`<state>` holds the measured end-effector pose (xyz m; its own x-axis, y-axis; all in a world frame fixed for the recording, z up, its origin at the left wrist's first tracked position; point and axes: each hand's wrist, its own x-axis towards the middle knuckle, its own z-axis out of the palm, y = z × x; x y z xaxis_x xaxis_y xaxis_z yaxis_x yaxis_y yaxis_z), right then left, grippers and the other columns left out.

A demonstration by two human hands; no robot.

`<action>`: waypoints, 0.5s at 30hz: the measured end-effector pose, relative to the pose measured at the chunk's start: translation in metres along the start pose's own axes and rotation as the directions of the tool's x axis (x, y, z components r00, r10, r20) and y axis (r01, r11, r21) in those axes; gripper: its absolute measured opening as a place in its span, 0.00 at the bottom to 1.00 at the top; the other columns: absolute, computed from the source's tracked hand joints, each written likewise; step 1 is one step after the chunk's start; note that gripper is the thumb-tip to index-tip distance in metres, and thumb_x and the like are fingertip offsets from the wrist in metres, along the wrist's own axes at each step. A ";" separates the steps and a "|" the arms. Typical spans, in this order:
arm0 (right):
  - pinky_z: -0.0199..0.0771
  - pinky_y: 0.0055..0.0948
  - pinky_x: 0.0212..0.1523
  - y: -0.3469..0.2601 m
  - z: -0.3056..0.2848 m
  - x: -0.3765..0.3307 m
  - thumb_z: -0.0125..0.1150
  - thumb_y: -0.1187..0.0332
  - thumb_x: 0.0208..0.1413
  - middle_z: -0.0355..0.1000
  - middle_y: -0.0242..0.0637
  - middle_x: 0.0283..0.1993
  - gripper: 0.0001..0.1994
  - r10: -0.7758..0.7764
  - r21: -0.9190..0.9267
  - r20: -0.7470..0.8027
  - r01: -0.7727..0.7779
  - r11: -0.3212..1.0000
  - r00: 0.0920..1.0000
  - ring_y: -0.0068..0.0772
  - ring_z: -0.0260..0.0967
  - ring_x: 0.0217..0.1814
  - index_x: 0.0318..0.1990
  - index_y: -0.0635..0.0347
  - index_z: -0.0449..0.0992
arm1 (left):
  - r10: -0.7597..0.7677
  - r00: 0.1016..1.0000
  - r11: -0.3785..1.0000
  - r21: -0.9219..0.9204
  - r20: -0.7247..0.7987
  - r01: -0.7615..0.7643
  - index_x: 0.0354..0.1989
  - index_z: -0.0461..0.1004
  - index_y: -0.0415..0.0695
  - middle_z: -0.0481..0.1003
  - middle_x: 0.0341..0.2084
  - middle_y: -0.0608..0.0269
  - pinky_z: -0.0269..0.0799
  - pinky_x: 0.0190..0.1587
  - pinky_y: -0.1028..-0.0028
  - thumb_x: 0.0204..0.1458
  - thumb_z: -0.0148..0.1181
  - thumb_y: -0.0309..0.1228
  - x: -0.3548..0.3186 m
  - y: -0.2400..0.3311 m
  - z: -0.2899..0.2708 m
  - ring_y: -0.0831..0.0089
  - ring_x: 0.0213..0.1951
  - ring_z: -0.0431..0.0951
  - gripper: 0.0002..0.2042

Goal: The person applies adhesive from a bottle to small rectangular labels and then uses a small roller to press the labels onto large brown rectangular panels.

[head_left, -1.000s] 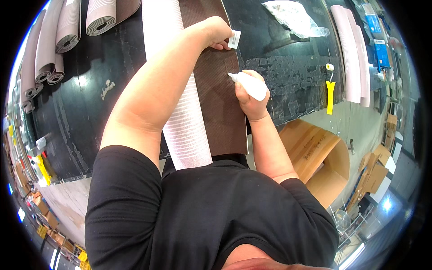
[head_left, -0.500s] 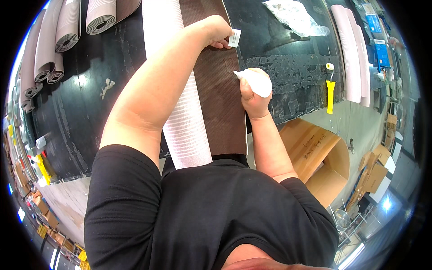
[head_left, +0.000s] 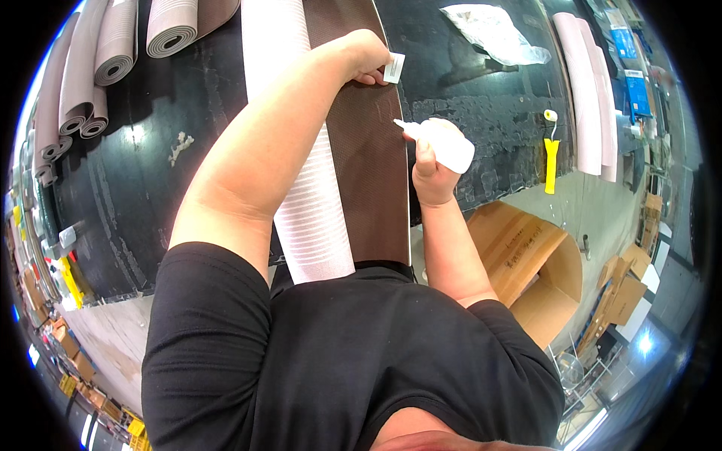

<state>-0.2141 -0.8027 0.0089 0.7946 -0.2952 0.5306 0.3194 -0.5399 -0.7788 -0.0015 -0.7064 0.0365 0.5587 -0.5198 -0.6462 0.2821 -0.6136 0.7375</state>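
Observation:
A mat lies lengthwise before me, its brown textured face (head_left: 376, 188) up and a pale striped part (head_left: 312, 233) curled along its left side. My left hand (head_left: 367, 56) reaches across to the mat's right edge. Its fingers are closed on a small white label (head_left: 394, 68) with print on it. Lower down, just right of that edge, my right hand (head_left: 436, 180) grips a white squeeze bottle (head_left: 451, 147). The bottle lies tilted, its narrow nozzle pointing left over the edge of the brown face. My left palm side is hidden.
Several rolled mats (head_left: 115, 49) lie at the far left of the black table (head_left: 150, 195). On the right are a crumpled clear plastic bag (head_left: 496, 34), a yellow-handled small roller (head_left: 552, 165) and pale rolls (head_left: 580, 90). An open cardboard box (head_left: 519, 248) stands below the table's right edge.
My right hand has drawn the bottle slightly right and toward me, and more of the bottle's side shows. My left hand stays on the label at the mat's edge.

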 end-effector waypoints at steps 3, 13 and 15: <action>0.72 0.33 0.44 -0.001 0.000 0.000 0.60 0.70 0.53 0.75 0.42 0.37 0.07 0.042 0.002 0.030 -0.042 0.999 0.999 0.37 0.72 0.38 0.34 0.67 0.78 | -0.001 1.000 1.000 0.003 0.018 0.001 0.41 0.77 0.41 0.80 0.37 0.62 0.73 0.31 0.81 0.60 0.54 0.34 -0.001 0.002 0.000 0.78 0.32 0.80 0.10; 0.73 0.28 0.48 0.009 0.012 -0.010 0.66 0.69 0.54 0.75 0.41 0.42 0.11 0.092 0.016 0.023 -0.092 0.996 0.996 0.34 0.74 0.44 0.40 0.67 0.76 | -0.013 1.000 1.000 0.021 0.007 0.013 0.40 0.78 0.41 0.80 0.34 0.62 0.73 0.29 0.81 0.61 0.54 0.34 -0.002 0.004 0.000 0.78 0.30 0.80 0.10; 0.73 0.28 0.48 0.011 0.012 -0.011 0.66 0.69 0.54 0.75 0.41 0.42 0.11 0.086 0.010 0.029 -0.087 0.996 0.996 0.35 0.74 0.44 0.40 0.67 0.76 | -0.013 1.000 1.000 0.020 0.007 0.013 0.40 0.78 0.41 0.80 0.35 0.62 0.73 0.29 0.81 0.61 0.54 0.34 -0.001 0.003 0.000 0.78 0.31 0.80 0.10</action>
<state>-0.2127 -0.7964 -0.0096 0.8338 -0.3177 0.4515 0.2546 -0.5044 -0.8251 -0.0016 -0.7077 0.0392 0.5496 -0.5158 -0.6572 0.2739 -0.6319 0.7250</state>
